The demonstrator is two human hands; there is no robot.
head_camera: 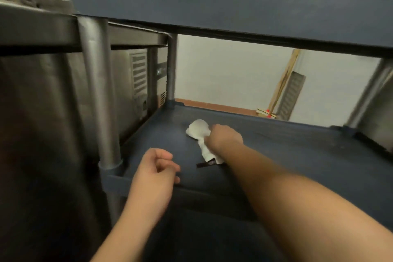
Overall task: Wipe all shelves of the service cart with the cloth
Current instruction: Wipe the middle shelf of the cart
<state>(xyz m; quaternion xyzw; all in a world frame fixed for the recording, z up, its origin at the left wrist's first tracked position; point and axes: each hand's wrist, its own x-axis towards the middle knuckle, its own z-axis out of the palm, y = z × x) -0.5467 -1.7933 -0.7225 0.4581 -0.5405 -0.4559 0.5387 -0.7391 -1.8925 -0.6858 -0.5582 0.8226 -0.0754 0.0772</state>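
On the middle shelf (297, 155) of the service cart (212, 6), left to right: left hand (155, 174) sits at the shelf's near lip, fingers loosely curled, holding nothing. Right hand (223, 137) further in, fingers clamped round the bunched white cloth (198, 130), which is pressed on the shelf surface; a small dark tag pokes out below the wrist. Cloth looks light, soft, limp, so it'll fold and drag. Best gripped as a wad in the palm, flat face down. Shelf is rigid plastic, probably takes firm pressure.
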